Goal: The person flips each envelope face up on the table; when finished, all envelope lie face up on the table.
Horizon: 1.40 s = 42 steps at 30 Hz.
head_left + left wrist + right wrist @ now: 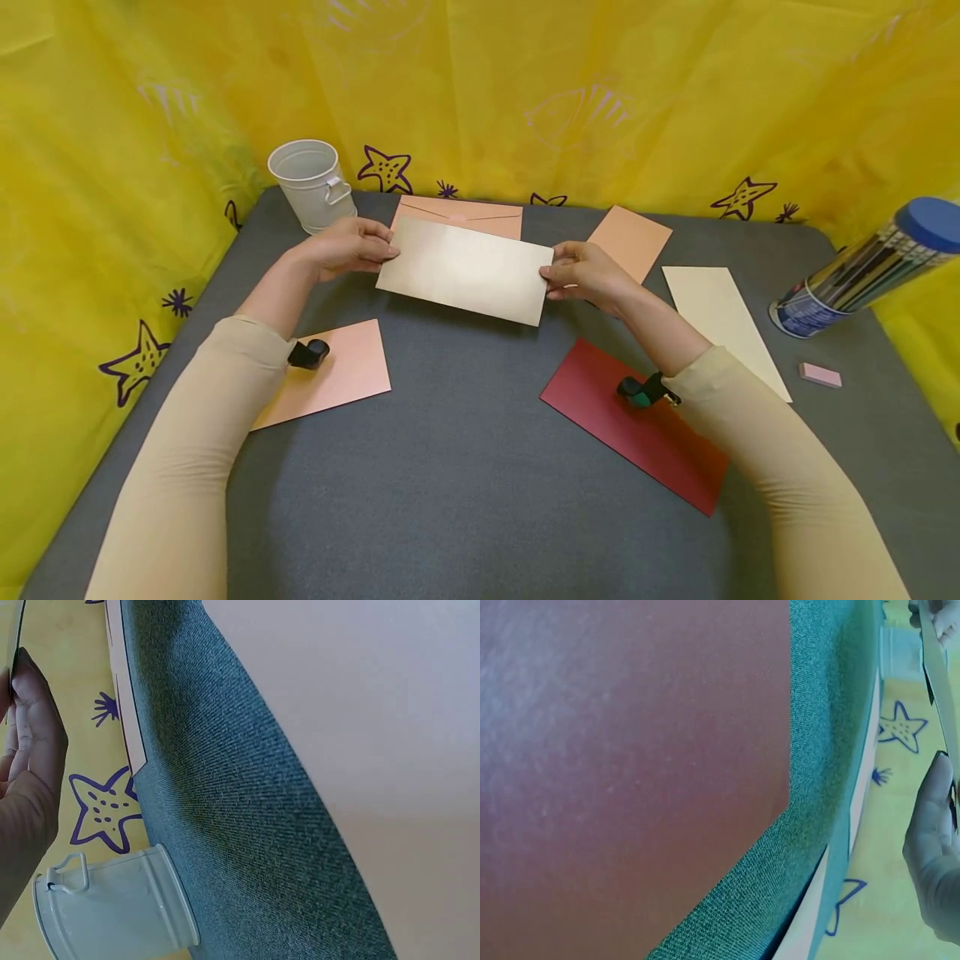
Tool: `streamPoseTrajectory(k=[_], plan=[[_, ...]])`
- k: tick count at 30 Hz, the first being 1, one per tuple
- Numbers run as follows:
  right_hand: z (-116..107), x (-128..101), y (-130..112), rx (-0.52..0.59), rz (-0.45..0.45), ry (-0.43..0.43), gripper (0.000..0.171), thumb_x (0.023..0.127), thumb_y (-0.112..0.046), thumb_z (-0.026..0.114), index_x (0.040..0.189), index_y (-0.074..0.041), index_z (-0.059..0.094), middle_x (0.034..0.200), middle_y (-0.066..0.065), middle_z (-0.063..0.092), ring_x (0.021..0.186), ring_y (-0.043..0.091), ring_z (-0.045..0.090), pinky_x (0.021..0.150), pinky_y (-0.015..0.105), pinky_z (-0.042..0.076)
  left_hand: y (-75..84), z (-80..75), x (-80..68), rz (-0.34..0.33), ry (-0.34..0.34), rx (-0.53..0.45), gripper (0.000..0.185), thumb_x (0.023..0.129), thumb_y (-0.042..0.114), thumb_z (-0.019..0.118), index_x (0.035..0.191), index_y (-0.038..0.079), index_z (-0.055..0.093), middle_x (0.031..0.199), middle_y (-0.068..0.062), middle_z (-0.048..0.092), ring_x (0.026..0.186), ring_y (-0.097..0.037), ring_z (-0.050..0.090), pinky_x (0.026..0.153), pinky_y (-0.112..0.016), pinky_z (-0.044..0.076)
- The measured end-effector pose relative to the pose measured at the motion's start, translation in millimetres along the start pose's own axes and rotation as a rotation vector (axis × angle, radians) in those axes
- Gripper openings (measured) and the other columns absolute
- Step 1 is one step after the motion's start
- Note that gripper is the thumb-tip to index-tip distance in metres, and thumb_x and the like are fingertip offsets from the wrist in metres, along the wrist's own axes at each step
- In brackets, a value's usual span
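Cream paper with a faint sheen, a long envelope (pixel 467 269), is held up between the two hands above the middle of the grey table (pixel 465 467). The left hand (pixel 347 247) pinches its left short edge with thumb and curled fingers; the right hand (pixel 588 273) pinches the right short edge the same way. It hangs level, tilted a little down to the right, clear of the table.

It looks light and thin, stiff enough to span between the hands without sagging, though it would likely crease if squeezed hard. The short ends, where the hands hold it, seem the best places to grip; the smooth face may slip under a loose pinch.

Just behind it lies a peach envelope (pixel 465 216), flap side up, and a white metal pail (pixel 311 183) stands near the left hand. A pink card (pixel 337 375) lies under the left forearm, a dark red envelope (pixel 637 433) under the right, with a tan card (pixel 630 240), a cream strip (pixel 723 325), a pencil tube (pixel 870 271) and an eraser (pixel 820 375) further right.
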State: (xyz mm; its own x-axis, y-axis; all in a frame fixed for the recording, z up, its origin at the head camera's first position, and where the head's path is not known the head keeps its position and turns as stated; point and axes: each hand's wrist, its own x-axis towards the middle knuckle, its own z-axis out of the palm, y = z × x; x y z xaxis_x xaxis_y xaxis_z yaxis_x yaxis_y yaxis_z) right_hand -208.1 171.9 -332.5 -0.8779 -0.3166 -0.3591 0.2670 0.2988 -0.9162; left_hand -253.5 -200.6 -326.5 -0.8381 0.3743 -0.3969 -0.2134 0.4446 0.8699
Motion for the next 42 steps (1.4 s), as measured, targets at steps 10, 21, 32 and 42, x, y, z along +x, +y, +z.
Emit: streamPoseTrajectory(k=[10, 21, 32, 42], plan=[[0, 2, 1, 0.119, -0.014, -0.009, 0.036, 0.097, 0.002, 0.054, 0.13, 0.014, 0.043, 0.091, 0.002, 0.061, 0.078, 0.009, 0.067, 0.076, 0.02, 0.06, -1.5, -5.1, -3.5, 0.023, 0.048, -0.04, 0.018, 0.097, 0.014, 0.062, 0.109, 0.004, 0.054, 0.084, 0.01, 0.064, 0.082, -0.006, 0.06, 0.076, -0.019, 0.056], [2, 2, -1, 0.216, -0.045, 0.078, 0.014, 0.095, 0.001, 0.06, 0.107, 0.005, 0.055, 0.083, -0.001, 0.064, 0.073, 0.009, 0.067, 0.072, 0.019, 0.059, -4.3, -12.9, -8.7, 0.077, 0.128, -0.169, 0.005, 0.091, 0.015, 0.07, 0.087, 0.017, 0.071, 0.085, 0.008, 0.063, 0.078, -0.005, 0.064, 0.079, -0.021, 0.059], [5, -1, -2, 0.408, -0.078, 0.044, 0.017, 0.095, 0.005, 0.056, 0.086, -0.007, 0.064, 0.08, 0.001, 0.07, 0.076, 0.012, 0.073, 0.074, 0.022, 0.061, -5.9, -18.6, -12.7, 0.097, 0.119, -0.167, 0.007, 0.094, 0.017, 0.067, 0.089, 0.02, 0.07, 0.076, 0.009, 0.068, 0.073, -0.007, 0.065, 0.074, -0.019, 0.058], [9, 1, -3, 0.383, -0.107, 0.094, 0.02, 0.094, 0.005, 0.056, 0.091, -0.004, 0.073, 0.083, 0.0, 0.075, 0.078, 0.009, 0.073, 0.075, 0.021, 0.06, -9.4, -24.7, -14.0, 0.1, 0.006, -0.243, 0.023, 0.096, 0.005, 0.06, 0.091, 0.018, 0.078, 0.092, 0.005, 0.077, 0.09, -0.009, 0.074, 0.081, -0.021, 0.059]])
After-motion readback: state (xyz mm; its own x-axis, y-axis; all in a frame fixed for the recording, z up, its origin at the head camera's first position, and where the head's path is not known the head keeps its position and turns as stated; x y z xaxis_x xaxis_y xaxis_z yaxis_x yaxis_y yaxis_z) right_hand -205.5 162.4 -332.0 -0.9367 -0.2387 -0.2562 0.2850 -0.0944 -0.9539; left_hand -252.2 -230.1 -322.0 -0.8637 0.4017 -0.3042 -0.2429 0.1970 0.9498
